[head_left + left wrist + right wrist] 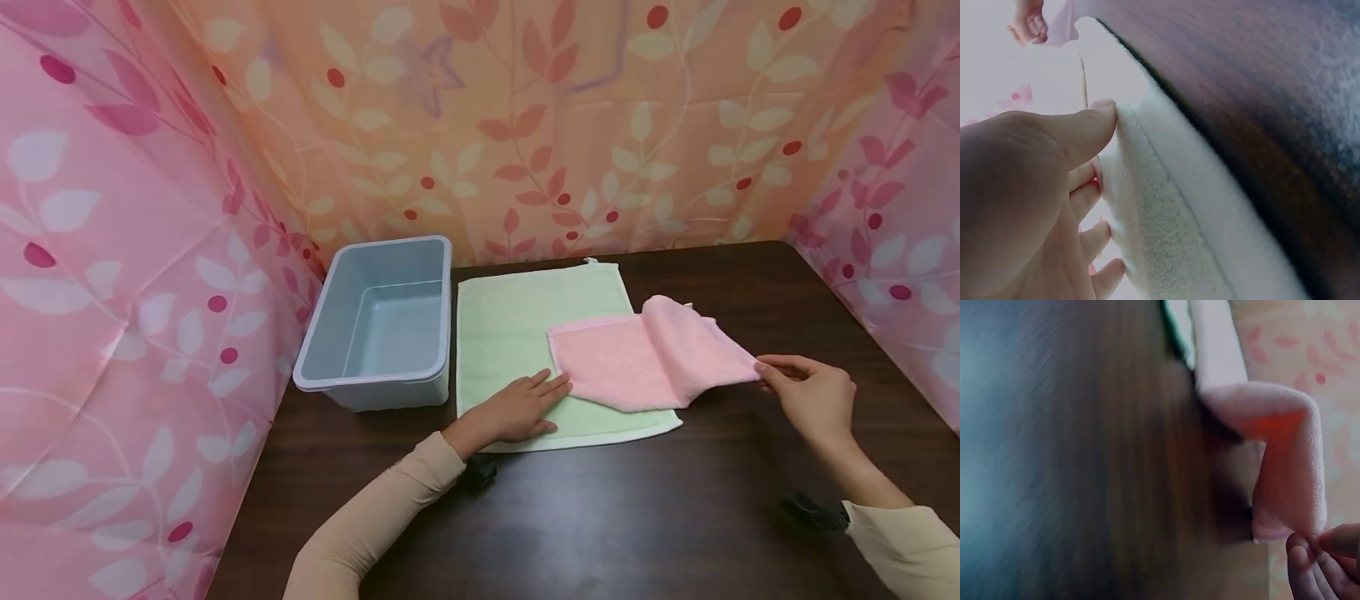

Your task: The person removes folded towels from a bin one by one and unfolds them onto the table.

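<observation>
A pale green towel (510, 333) lies spread on the table, and a smaller pink towel (607, 358) overlaps its right part. My right hand (817, 400) pinches the pink towel's right corner between thumb and fingers. In the right wrist view that end of the pink towel (1291, 469) is lifted off the table in a fold. My left hand (521, 408) rests on the green towel with its fingers extended, fingertips at the pink towel's lower left corner. In the left wrist view its thumb lies near the green towel's hemmed edge (1172, 162).
A grey-blue plastic bin (390, 375) stands left of the green towel, with nothing in it. The dark wooden table (585, 517) reaches back to a patterned orange curtain (525, 125). Pink curtains (112, 333) hang at both sides.
</observation>
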Tool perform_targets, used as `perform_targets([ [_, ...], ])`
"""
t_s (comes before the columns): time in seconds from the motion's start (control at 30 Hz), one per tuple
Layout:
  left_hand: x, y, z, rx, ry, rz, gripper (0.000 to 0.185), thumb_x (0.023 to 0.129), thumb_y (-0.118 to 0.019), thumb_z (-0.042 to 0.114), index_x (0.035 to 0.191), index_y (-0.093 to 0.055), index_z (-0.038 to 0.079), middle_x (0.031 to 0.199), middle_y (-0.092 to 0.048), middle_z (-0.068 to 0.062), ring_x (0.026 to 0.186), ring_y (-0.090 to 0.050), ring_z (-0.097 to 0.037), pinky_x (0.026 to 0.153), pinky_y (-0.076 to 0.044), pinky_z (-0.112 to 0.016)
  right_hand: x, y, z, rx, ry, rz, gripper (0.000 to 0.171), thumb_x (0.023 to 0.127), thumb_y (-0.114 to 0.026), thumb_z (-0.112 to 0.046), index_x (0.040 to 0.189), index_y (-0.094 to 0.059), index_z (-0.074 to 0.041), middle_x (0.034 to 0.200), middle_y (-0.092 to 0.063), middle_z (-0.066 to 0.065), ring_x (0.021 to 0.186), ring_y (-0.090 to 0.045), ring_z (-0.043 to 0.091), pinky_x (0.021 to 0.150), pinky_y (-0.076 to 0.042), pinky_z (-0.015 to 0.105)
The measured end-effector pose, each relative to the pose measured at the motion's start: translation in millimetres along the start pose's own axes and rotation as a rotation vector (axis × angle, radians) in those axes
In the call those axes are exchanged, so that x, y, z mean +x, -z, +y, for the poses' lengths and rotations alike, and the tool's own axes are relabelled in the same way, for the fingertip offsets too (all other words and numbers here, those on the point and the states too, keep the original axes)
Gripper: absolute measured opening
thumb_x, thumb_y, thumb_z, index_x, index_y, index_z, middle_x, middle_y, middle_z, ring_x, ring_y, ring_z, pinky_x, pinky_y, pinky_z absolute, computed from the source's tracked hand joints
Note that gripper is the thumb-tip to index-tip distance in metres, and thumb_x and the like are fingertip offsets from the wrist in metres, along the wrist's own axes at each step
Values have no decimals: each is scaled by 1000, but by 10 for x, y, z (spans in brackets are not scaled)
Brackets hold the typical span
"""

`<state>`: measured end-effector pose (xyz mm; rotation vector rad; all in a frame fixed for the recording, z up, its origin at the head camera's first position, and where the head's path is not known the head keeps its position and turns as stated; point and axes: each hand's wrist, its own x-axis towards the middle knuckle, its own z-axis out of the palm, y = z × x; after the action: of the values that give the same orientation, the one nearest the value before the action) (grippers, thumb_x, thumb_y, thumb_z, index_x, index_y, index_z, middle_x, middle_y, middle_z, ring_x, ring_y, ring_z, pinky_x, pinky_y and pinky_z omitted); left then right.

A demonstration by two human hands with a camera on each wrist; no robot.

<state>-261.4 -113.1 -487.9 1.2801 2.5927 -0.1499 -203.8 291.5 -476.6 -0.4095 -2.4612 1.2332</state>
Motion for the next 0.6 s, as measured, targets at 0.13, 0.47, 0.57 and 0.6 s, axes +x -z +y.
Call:
perform_targets([
  [0.13, 5, -16, -16, -9, -1, -3, 73, 103, -45, 47, 161, -10, 19, 169, -7, 4, 157, -12, -24, 124, -28, -39, -27, 133, 174, -40, -45, -12, 44, 93, -69, -28, 114, -67, 12, 61, -52, -45, 53, -61, -15, 46, -47, 16],
  [0.47, -30, -9, -31, -50, 1, -4, 73, 103, -47, 45, 161, -12, 18, 169, -8, 3, 157, -12, -24, 124, -28, -40, -22, 207, 456, -330, 49, -41, 31, 92, -69, -26, 98, -75, 4, 61, -72, -6, 49, -57, -2, 52, -36, 25],
  [0.57, -19, 0, -26, -62, -14, 4, 73, 103, -48, 44, 161, -13, 17, 169, -9, 2, 157, -13, -25, 124, -28, -40, -9, 251, 480, -431, 78, -51, 29, 89, -72, -25, 94, -76, 3, 85, -73, 25, 59, -61, 24, 53, -35, 31],
  [0.6, -14, 4, -24, -65, -16, 5, 72, 103, -48, 44, 161, -13, 17, 169, -10, 2, 157, -13, -25, 124, -27, -40, -4, 269, 477, -457, 84, -59, 29, 88, -72, -25, 94, -76, 3, 90, -72, 29, 62, -61, 32, 52, -35, 33],
])
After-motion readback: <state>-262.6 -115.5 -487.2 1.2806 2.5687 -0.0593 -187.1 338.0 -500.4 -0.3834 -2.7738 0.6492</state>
